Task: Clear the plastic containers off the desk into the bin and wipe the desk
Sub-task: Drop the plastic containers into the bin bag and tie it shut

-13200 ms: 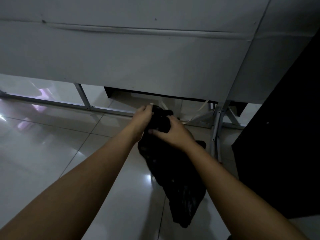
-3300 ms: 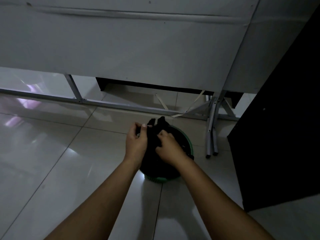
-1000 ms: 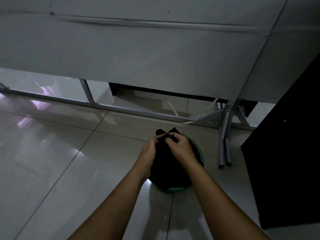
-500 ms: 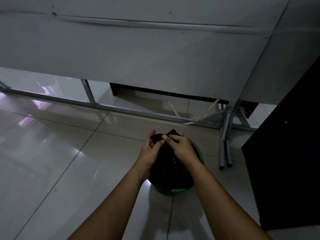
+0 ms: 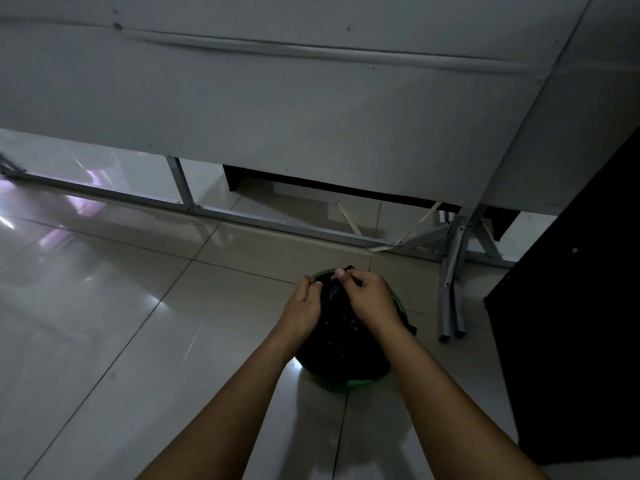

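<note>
Head view, dim light. Nearest, two bare forearms reach forward and down over the tiled floor [image 5: 104,323]. The left hand [image 5: 303,303] and the right hand [image 5: 369,299] meet above a green bin [image 5: 341,384] that stands on the floor. Both hands have curled fingers pinching the gathered top of the black bag [image 5: 343,344] that fills the bin; the hands sit close together, with the bag's neck between them. No plastic containers show; presumably they lie inside the bag, which is opaque. Just right of the bin stand folded metal legs [image 5: 450,299], and a dark cabinet [image 5: 571,323] closes the right side. Beyond, a metal frame [image 5: 242,218] runs along the floor under a grey panel [image 5: 277,98].

Likely faults: thin film may tear if pulled hard at the pinch points; a loose knot could let the contents spill; an upward tug might tip the light bin. The desk is out of view, so its wiping cannot be judged.
</note>
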